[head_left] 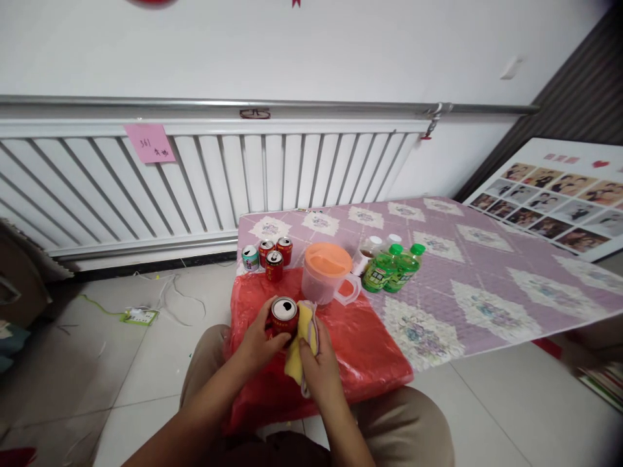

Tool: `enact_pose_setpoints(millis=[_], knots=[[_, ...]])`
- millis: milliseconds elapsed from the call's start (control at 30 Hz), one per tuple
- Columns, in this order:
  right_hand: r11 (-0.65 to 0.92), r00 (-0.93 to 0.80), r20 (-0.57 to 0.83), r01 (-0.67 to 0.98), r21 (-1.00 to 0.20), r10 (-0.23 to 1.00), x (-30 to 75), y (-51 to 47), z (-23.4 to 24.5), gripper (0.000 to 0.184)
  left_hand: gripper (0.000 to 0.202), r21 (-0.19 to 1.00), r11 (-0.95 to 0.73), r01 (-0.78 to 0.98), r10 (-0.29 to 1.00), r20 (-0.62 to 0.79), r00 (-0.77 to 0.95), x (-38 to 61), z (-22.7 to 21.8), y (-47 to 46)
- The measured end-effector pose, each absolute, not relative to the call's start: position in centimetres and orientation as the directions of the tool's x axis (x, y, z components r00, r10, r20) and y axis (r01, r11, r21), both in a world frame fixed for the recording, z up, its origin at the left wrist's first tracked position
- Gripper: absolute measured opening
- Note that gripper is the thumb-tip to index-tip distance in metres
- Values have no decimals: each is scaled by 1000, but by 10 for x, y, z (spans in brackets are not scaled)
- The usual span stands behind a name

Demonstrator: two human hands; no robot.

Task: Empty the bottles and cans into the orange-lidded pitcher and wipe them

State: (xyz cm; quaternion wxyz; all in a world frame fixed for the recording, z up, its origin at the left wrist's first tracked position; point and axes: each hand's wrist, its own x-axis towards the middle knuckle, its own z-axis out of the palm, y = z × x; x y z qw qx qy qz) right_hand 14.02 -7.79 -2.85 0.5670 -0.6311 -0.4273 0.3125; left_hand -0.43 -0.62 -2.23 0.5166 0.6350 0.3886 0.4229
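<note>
My left hand [257, 344] is wrapped round a red drink can [284, 315] with an opened top, held upright over a red plastic sheet [370, 350]. My right hand [318, 370] grips a yellow cloth [300, 340] and presses it against the can's right side. Behind them stands a clear jug with an orange lid [325, 272]. Further back left are three red cans [274, 256] and one teal can [250, 258].
Green bottles [392, 269] and a brown-drink bottle [368, 250] lie right of the jug on a purple patterned mat [487, 272]. A white radiator [195, 175] lines the wall. A power strip [140, 316] with cables lies on the tiled floor. A photo board [555, 201] leans at the right.
</note>
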Motion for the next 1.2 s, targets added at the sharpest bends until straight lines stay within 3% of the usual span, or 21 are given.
enact_pose_setpoints(millis=[133,267,433,667,867,1000,1100,1200], knots=[[18,431,88,164,-986,898,152,-75,-29,55,66,994,-110,11,875,92,475,-17,-10,-6],[48,392,110,166,-985,913,160,-77,-25,53,74,995,-76,64,864,33,503,-26,-1,-2],[88,338,186,285,-955,923,158,-81,-24,54,72,998,-56,-33,834,65,548,-23,-3,-2],[139,274,311,505,-852,910,152,-87,-35,60,68,995,-38,-89,928,68,367,-9,-9,-7],[79,208,234,562,-823,950,158,-90,-44,66,73,998,-9,-68,975,23,219,-8,-13,-1],[141,279,356,576,-805,892,156,-84,-30,63,81,999,4,-52,982,6,187,-5,-14,-2],[232,231,440,596,-769,867,146,-81,-24,64,76,997,25,-67,981,-12,192,-2,-9,-3],[235,209,436,604,-762,876,138,-81,-31,66,73,994,52,-99,987,-35,160,-2,-2,-4]])
